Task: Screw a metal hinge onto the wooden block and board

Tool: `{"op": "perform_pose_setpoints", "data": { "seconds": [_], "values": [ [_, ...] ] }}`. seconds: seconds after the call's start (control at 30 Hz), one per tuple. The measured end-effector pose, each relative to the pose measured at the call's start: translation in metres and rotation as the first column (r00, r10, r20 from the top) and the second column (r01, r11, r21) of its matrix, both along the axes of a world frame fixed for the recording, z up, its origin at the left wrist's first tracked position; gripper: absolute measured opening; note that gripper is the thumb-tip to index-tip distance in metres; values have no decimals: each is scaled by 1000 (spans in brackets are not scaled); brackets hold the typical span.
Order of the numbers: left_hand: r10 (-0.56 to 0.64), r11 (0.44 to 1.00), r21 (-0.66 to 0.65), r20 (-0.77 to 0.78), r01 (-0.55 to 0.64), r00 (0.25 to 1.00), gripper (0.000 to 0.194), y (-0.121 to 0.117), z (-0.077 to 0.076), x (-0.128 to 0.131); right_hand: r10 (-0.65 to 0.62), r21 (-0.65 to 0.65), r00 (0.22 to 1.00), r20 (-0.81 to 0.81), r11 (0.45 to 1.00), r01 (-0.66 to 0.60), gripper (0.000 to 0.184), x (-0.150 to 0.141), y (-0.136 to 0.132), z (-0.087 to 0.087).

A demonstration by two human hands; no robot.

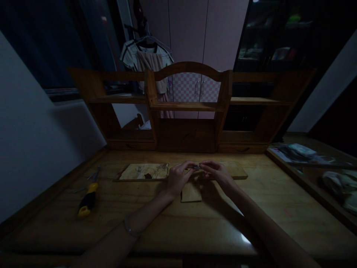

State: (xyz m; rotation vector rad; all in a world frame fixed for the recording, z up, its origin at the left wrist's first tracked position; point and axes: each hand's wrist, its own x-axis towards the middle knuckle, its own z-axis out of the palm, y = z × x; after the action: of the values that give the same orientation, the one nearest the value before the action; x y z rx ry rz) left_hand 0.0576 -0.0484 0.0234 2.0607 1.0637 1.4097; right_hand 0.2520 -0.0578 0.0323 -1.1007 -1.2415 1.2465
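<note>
Head view: left hand (pixel 177 178) and right hand (pixel 219 172) pinch shiny piece (pixel 197 166), long axis sideways.

Seen from the wearer's head, looking forward and down over a wooden desk (pixel 117 203), fairly near the left hand (pixel 177 179) and right hand (pixel 220 174) at centre; facing a shelf unit (pixel 186 106) squarely, with pink doors (pixel 187 29) farther off.

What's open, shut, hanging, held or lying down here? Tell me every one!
Small shiny piece: held
Left hand: pinching it
Right hand: pinching it
Stained board: lying flat
Short board: lying flat
Screwdriver: lying down
Shirt: hanging
Checked doors: shut
Left drawer: shut
Right drawer: shut
</note>
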Motion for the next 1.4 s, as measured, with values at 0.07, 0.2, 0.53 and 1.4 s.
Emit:
{"op": "perform_pose_setpoints", "data": {
  "seconds": [0.07, 0.2, 0.53, 1.4],
  "values": [
    [5, 1000, 10, -8, -5, 1000, 16, 0, 1, 0, -3, 24, 1000, 5, 1000, 3, 36, 0, 0, 1],
    [23, 1000, -5, -5, -23, 1000, 24, 2, -1, 1, -22, 77, 1000, 15, 997, 20, 40, -1, -2, 5],
    [66, 997, -49, 56, -63, 996, 10, 3, 2, 4, -4, 152, 999, 46, 988, -3, 37, 0, -4, 7],
    [-53, 947, -277, 363, 163, 930, 19, 18, -8, 4, 20, 121, 986, 164, 992, -40, 38, -9, -7, 8]
  ]
}}
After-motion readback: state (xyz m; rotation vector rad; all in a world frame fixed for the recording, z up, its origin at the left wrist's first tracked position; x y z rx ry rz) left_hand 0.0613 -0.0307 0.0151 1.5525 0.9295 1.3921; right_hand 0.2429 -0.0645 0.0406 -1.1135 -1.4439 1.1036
